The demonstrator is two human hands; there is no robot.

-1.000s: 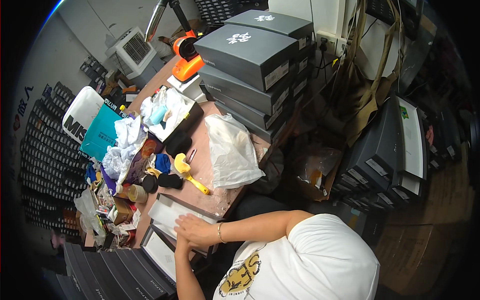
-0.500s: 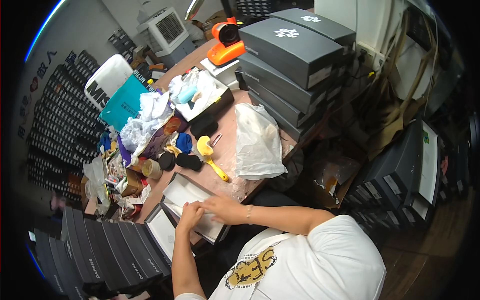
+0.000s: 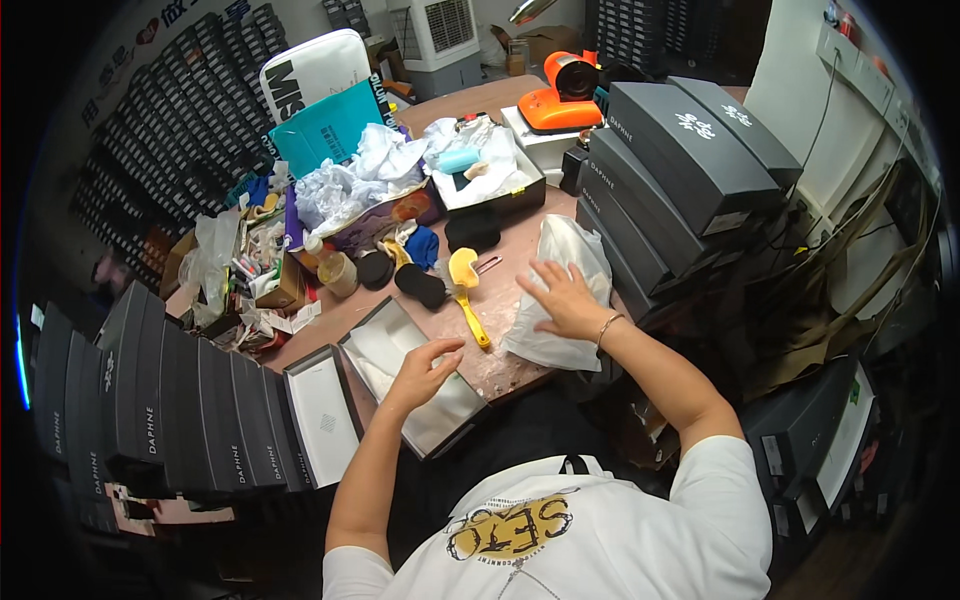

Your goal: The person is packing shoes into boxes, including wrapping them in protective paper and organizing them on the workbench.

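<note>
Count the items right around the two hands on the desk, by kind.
Open shoe box with white paper, under the left hand: 1
Box lid: 1
Clear plastic bag, under the right hand: 1
Yellow-handled brush: 1
Black oval pads: 2
Total: 6

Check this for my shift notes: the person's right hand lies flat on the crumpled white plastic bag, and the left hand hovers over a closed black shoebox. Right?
Not quite. In the head view the black shoebox under the left hand is open, white paper showing inside. The right hand does lie flat on the crumpled white plastic bag.
</note>
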